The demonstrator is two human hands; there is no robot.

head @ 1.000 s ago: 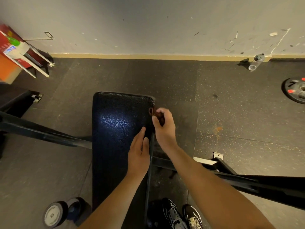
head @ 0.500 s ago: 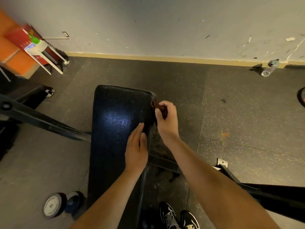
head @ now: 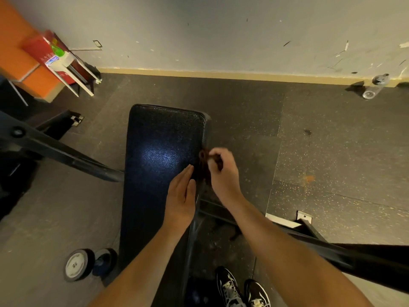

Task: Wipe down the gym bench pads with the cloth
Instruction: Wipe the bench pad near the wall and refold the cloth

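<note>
Cloth (head: 202,160) lower down pad (head: 159,151) — between right fingertips (head: 213,161)

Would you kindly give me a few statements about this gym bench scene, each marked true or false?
1. The left hand lies flat on the black textured bench pad. True.
2. The right hand grips the dark brownish cloth at the pad's left edge. False: it grips the cloth at the pad's right edge.
3. The clear plastic bottle stands upright on the pad. False: it lies on the dark speckled floor beside the pale wall.
4. The round-ended dumbbell rests on the floor left of the bench. True.
</note>
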